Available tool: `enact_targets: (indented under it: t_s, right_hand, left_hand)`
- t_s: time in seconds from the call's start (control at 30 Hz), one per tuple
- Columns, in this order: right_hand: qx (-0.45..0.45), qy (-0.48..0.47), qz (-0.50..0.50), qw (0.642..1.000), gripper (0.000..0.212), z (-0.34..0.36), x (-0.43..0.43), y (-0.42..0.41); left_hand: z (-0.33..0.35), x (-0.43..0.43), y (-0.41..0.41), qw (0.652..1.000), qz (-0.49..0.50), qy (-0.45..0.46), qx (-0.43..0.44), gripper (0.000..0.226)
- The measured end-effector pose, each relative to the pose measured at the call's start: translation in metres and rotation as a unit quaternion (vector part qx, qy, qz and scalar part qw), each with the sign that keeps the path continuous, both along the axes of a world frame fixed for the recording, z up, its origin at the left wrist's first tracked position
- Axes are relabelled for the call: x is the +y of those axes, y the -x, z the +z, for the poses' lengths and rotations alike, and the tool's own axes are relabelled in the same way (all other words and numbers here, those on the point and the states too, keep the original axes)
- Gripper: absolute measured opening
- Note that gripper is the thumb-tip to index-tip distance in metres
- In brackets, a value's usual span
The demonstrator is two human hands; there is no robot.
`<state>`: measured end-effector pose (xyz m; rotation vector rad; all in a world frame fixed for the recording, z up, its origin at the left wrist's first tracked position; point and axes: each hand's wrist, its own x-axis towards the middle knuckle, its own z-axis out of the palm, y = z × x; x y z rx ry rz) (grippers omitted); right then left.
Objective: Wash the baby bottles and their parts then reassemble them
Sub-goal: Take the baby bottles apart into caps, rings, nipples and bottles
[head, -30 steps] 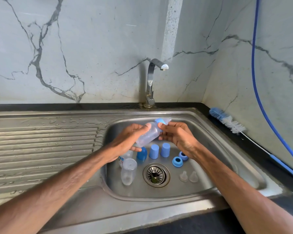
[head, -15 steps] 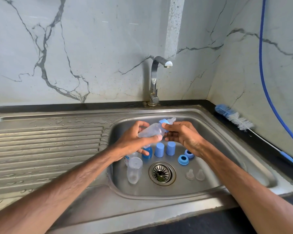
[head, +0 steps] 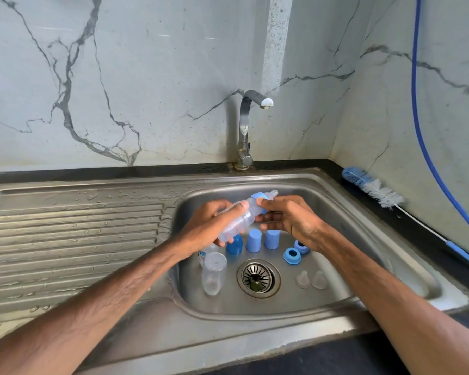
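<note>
Two hands, left grip [head: 210,226] wrapped round tilted bottle [head: 241,220], right grip [head: 291,220] pinching its half-hidden blue ring [head: 257,197].

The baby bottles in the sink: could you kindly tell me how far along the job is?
Done: the held bottle carries its blue collar and teat. In hand: left hand grips it, right hand pinches the collar. Left: bare bottles, caps, rings and spare teats sit loose in the sink.

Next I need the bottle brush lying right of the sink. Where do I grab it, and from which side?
Take the bottle brush by its blue handle, the end nearest you, coming down from above. It lies flat on the counter along the wall; the middle is thin wire and the far end is bristles.
</note>
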<state>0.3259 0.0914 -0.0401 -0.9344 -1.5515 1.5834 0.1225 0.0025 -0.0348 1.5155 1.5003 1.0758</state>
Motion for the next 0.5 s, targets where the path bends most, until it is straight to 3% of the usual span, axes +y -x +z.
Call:
enact_targets:
  t_s: [0.1, 0.27, 0.37, 0.43, 0.5]
  right_hand:
    - [0.002, 0.007, -0.026, 1.000, 0.033, 0.000, 0.003, -0.001]
    - [-0.019, -0.001, -0.077, 0.997, 0.028, 0.001, 0.005, -0.005]
    - [-0.114, -0.072, -0.083, 0.987, 0.023, -0.004, 0.005, -0.003]
    - [-0.219, -0.156, -0.074, 0.960, 0.020, -0.009, 0.005, -0.002]
    - [-0.286, -0.201, -0.061, 0.935, 0.019, -0.012, 0.004, -0.001]
  left_hand:
    - [-0.001, 0.001, 0.003, 1.000, 0.002, 0.006, 0.002, 0.055]
    - [0.004, 0.002, 0.010, 0.993, 0.069, -0.049, 0.083, 0.030]
    - [0.005, 0.008, 0.018, 0.975, 0.071, -0.057, 0.204, 0.061]
    - [0.005, 0.011, 0.022, 0.957, 0.077, -0.036, 0.277, 0.080]
    - [0.004, 0.011, 0.021, 0.944, 0.076, -0.034, 0.319, 0.079]
